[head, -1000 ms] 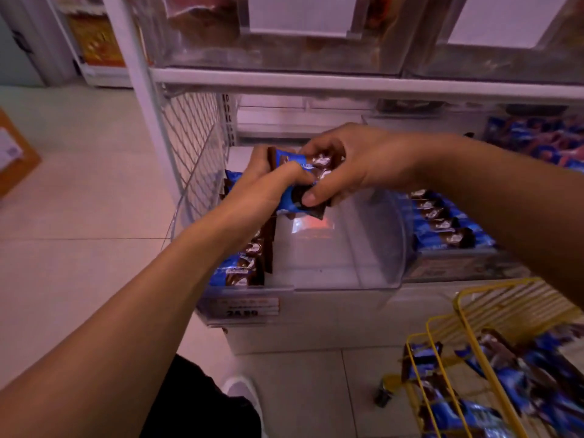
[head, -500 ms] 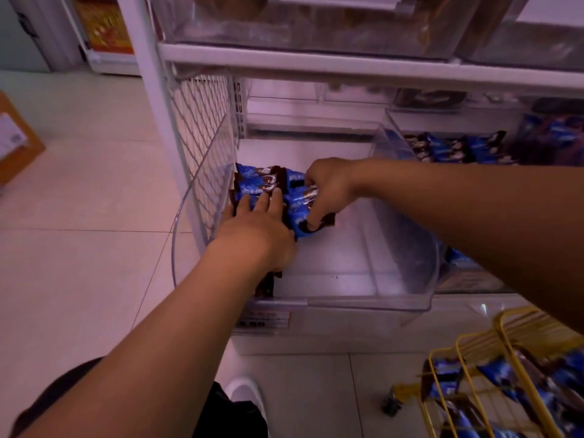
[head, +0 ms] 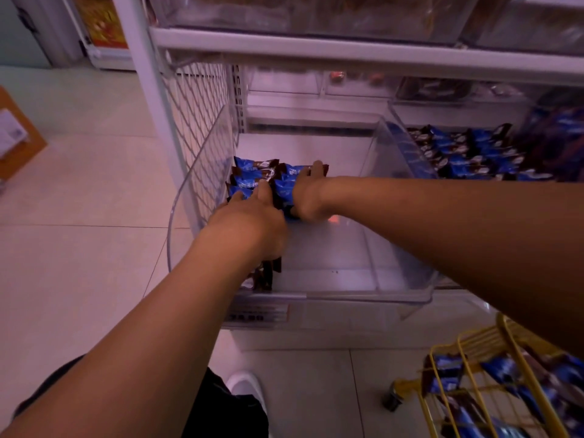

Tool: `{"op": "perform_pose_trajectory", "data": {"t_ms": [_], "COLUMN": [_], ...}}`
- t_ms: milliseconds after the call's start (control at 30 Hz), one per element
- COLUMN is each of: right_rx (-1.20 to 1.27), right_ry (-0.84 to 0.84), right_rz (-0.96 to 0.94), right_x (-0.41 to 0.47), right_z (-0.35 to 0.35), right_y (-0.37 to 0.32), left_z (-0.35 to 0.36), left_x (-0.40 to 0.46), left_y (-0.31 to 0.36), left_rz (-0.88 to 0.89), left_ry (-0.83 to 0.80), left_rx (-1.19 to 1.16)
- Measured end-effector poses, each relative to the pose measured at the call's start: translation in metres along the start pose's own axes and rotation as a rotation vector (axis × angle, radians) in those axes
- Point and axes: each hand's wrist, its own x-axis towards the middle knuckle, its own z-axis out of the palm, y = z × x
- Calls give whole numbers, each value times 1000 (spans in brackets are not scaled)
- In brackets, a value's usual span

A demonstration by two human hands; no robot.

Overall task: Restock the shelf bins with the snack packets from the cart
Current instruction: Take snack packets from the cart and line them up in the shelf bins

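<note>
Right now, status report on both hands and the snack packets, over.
Left hand flat on the blue snack packets in the clear bin. Right hand gripping the packets' right side. More packets wait in the yellow cart. Nothing in the way.

Snack packets (head: 252, 177) sit against the left wall inside the clear bin (head: 363, 298); a neighbouring bin (head: 467, 153) lies right, the wire cart (head: 480, 380) in front

Digits resembling "34.80" are printed on the orange-and-white price label (head: 257, 312) fixed to the front edge of the clear plastic shelf bin (head: 363, 298) (the reading is uncertain, as the print is blurred). White lettering is carried by the blue-and-brown snack packets (head: 252, 175), but it cannot be read.
</note>
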Motion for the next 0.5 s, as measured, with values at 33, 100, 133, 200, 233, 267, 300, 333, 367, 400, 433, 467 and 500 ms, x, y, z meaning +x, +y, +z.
{"op": "perform_pose_trajectory", "data": {"t_ms": [33, 100, 133, 200, 233, 267, 300, 333, 367, 400, 433, 467, 500], "right_rx": [63, 188, 210, 283, 289, 256, 200, 161, 161, 195, 252, 307, 367], "right_ry": [28, 90, 107, 177, 243, 340, 456, 577, 688, 772, 830, 854, 834], "right_rz": [31, 99, 115, 83, 59, 12, -37, -80, -116, -139, -132, -90, -26], "right_x": [-4, -15, -22, -43, -60, -79, -103, -129, -159, -190, -221, -248, -272], "right_z": [1, -1, -4, -8, -9, -7, -2, 9, 23, 42, 63, 86, 109], "right_y": [1, 4, 6, 12, 17, 24, 31, 40, 50, 59, 71, 83, 96], "left_z": [-1, -4, -5, -9, -12, -15, -18, -21, -23, -24, -23, -21, -17], "left_x": [2, 2, 1, -7, -13, -20, -28, -39, -53, -70, -89, -107, -122], "left_y": [-2, -5, -6, -6, -5, -4, -2, 3, 12, 26, 44, 66, 89], "left_rz": [10, 47, 58, 88, 104, 120, 153, 220, 343, 518, 714, 900, 1066], "left_ry": [-2, 8, 28, 104, 170, 261, 377, 508, 631, 718, 746, 716, 652], "left_rx": [18, 65, 56, 8, -3, -4, -4, -17, -65, -148, -238, -301, -327]}}
